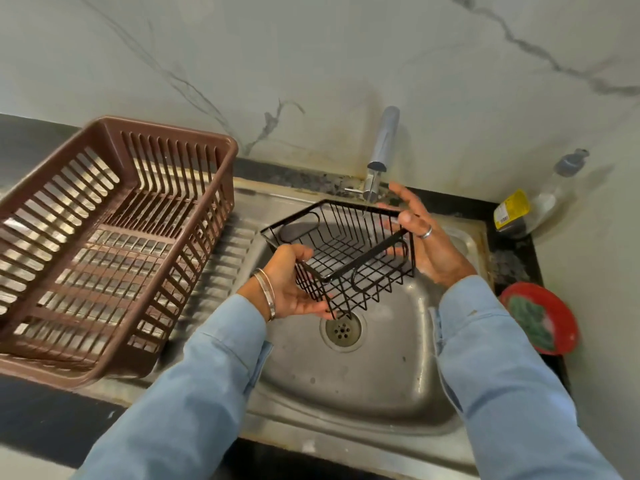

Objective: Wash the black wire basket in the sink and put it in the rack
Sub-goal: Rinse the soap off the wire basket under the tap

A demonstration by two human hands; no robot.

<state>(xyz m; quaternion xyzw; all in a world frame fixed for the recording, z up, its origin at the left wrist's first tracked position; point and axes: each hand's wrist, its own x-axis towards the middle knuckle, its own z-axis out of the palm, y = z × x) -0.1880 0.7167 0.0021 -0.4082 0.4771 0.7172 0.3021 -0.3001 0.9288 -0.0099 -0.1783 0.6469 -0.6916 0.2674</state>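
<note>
The black wire basket (341,252) hangs tilted over the steel sink (374,386), under the chrome tap (381,147), from which a thin stream of water falls. My left hand (294,282) grips its near lower corner, thumb over the rim and fingers underneath. My right hand (420,237) holds the basket's right side, thumb on the rim, fingers spread beyond it. The brown plastic rack (114,237) stands on the draining board at the left.
A red dish (543,318) with a green scrubber sits on the counter right of the sink. A soap bottle with a yellow label (512,209) lies in the back right corner. The drain (343,329) is under the basket.
</note>
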